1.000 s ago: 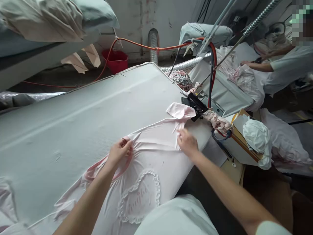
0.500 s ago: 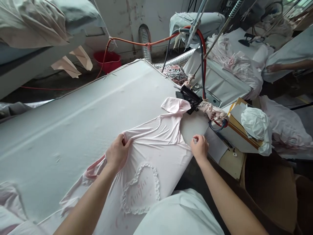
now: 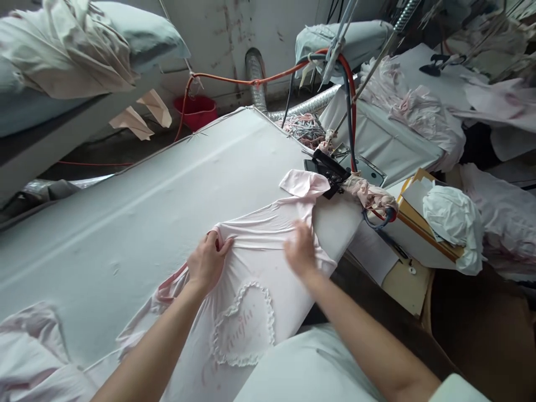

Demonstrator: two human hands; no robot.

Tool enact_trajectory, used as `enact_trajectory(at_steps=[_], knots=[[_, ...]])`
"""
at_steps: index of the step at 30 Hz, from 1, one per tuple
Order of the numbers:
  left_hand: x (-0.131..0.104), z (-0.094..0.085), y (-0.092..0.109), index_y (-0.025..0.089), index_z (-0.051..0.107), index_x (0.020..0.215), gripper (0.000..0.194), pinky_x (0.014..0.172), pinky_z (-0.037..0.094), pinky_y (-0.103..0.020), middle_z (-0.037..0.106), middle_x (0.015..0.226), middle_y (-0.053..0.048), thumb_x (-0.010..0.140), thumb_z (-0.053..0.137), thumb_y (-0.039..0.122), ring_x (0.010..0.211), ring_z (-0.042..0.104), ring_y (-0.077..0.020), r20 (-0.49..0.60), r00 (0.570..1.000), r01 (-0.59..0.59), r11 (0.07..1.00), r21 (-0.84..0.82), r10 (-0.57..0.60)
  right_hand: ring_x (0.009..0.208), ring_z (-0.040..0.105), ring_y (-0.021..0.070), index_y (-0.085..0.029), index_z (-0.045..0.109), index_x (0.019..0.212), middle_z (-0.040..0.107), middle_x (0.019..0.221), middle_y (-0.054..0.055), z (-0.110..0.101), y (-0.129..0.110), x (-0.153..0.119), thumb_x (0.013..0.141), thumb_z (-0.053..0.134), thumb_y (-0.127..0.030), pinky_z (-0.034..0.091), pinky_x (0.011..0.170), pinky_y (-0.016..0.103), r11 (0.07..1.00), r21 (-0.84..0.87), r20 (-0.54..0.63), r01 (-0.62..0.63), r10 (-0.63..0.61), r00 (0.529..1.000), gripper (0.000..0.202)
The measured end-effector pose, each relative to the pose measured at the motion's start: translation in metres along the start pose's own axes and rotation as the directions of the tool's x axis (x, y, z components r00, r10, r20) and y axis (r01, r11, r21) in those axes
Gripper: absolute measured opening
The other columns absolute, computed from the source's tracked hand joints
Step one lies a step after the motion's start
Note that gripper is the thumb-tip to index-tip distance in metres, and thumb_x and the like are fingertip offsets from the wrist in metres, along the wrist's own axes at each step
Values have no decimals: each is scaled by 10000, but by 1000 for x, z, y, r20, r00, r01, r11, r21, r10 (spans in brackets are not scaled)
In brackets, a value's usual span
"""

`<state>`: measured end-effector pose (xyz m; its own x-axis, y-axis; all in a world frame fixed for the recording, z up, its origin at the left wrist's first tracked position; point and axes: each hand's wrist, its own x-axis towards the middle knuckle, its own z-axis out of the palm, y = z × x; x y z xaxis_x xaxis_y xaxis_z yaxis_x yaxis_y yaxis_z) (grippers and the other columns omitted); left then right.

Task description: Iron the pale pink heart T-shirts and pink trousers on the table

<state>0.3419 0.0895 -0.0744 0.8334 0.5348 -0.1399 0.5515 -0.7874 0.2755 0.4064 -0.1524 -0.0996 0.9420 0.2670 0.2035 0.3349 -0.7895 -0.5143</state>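
Table [image 3: 138,234], long and pale, fills the middle of the room, and the shirt [image 3: 285,296] lies spread along its near side. The frilled heart [image 3: 245,326] faces up on the person's side of both hands. Change shows in the right hand [image 3: 301,251]: half a second ago it was out by the table's edge; now it is back over the shirt below the sleeve, blurred, and I can't tell how open its fingers are or whether they have hold of cloth. The left hand [image 3: 207,259] hasn't let go, thumb and fingers closed on the pink-edged neckline [image 3: 171,286]. To my eye that makes it the anchor, leaving the other free to work the creased stretch between them. Beyond, the iron [image 3: 324,169] rests right by the sleeve's cuff [image 3: 305,183].
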Motion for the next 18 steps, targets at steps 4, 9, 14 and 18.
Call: enact_trajectory(at_steps=[4, 9, 14, 18], knots=[[0, 3, 1, 235, 595, 1116, 463, 643, 337, -344, 691, 1079, -76, 985, 444, 652, 898, 651, -292, -25, 999, 29, 999, 20, -28, 1489, 363, 277, -128, 453, 1523, 482, 1559, 167, 24, -16, -28, 871, 551, -279, 298, 1241, 461, 976, 24, 239, 215, -214, 947, 676], [-1, 4, 5, 219, 594, 1199, 502, 682, 376, -357, 682, 1156, -108, 989, 430, 644, 962, 661, -313, -26, 999, 45, 998, 54, -44, 1512, 308, 382, -62, 501, 1452, 408, 1581, 254, -27, 67, -14, 895, 478, -239, 258, 1218, 620, 899, -207, -185, -386, 352, 918, 585], [-1, -1, 7, 221, 552, 1352, 538, 740, 421, -368, 673, 1231, -130, 1000, 428, 608, 1039, 659, -332, 8, 999, 39, 999, 15, -39, 1511, 349, 265, -119, 366, 1574, 452, 1579, 180, 19, -25, -13, 946, 460, -249, 316, 1245, 461, 975, 106, 81, 193, -202, 976, 648], [-2, -2, 7, 242, 533, 1396, 545, 757, 428, -365, 675, 1249, -136, 994, 450, 602, 1073, 655, -332, 8, 997, 76, 997, -7, -76, 1563, 258, 246, -192, 456, 1547, 371, 1660, 98, 42, -41, 37, 961, 520, -285, 208, 1288, 445, 890, 130, 434, 437, -448, 782, 597]])
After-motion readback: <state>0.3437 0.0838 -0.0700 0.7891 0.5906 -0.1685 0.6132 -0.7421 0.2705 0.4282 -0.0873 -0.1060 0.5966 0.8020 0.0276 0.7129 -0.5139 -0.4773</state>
